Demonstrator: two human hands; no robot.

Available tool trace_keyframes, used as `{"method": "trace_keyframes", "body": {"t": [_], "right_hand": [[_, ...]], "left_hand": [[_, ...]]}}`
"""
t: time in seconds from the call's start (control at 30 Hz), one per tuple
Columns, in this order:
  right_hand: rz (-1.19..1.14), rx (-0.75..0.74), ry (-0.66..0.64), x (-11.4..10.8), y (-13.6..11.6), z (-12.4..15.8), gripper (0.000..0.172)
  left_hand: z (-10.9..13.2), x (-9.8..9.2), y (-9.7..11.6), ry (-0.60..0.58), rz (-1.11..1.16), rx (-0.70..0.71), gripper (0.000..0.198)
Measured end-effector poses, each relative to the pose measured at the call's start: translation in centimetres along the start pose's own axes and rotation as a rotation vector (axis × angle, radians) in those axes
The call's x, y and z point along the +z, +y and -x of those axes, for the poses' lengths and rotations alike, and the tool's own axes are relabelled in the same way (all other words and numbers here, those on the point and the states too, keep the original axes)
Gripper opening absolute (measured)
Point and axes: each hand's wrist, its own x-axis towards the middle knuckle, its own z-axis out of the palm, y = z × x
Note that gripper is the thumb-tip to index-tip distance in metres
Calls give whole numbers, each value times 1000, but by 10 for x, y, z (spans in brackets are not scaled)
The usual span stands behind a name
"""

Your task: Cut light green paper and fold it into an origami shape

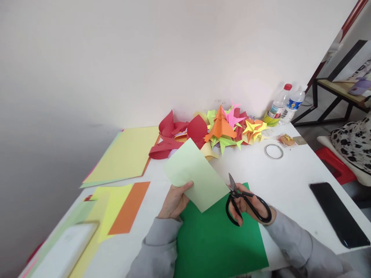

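My left hand [176,200] pinches a pale green sheet of paper [194,173] by its lower left edge, thumb on top. In my right hand [255,204] is a pair of black-handled scissors [232,189], the fingers through the loops. The blades stand apart, at the right corner of the pale sheet. Whether they touch the paper I cannot tell. Beneath both hands a green sheet [217,243] lies flat on the white table [292,193].
Folded paper shapes [220,129] pile up against the wall. Yellow sheets [124,154] and an orange strip [130,208] lie left. Rightward are a tape roll [273,151], a wrapped snack [286,139], two bottles [293,104] and a black phone [339,214]. A seated person's patterned clothing [355,143] shows far right.
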Motion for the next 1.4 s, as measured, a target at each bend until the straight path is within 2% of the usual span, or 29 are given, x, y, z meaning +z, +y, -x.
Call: {"method": "trace_keyframes", "body": {"t": [0.3,0.53,0.73,0.97,1.13,1.4], "right_hand": [[2,51,-9,-2,0,1,80],[-50,52,-18,-5,4,2,73],[-32,93,-3,-7,4,1,82],[-38,106,-15,-8,-1,2,84],[-37,85,-31,-7,-2,2,81],[-54,82,-75,-7,-7,1,73]], "left_hand": [[0,0,1,1,7,13,75],[3,6,-2,-27,-14,-38,74],[3,4,-1,-23,-28,-17,76],[2,2,3,-10,-31,13,77],[2,2,4,-6,-16,6,77],[1,-2,0,-54,13,-93,71]]}}
